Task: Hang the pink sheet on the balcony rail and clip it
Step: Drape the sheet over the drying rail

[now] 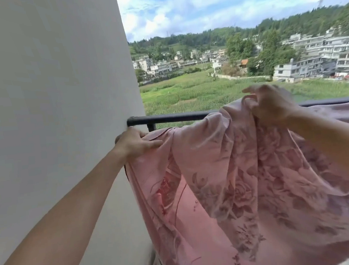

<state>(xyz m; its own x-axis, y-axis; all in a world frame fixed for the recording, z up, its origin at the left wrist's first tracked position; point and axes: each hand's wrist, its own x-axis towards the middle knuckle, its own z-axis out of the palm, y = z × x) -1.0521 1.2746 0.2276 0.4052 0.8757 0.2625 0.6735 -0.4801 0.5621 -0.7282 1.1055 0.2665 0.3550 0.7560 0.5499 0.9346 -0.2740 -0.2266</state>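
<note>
My left grip holds the pink sheet just below the balcony rail; right grip clutches it above.

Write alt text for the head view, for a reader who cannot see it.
A pink floral sheet hangs partly over a black metal balcony rail; the left hand holds its edge beside the white wall, the right hand grips a raised fold.

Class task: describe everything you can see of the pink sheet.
The pink floral cloth sheet is thin, soft fabric printed with darker roses. It hangs in loose folds before the black metal balcony rail. The left hand holds its edge by the white wall; the right hand bunches a part above the rail. No clip shows.
</note>
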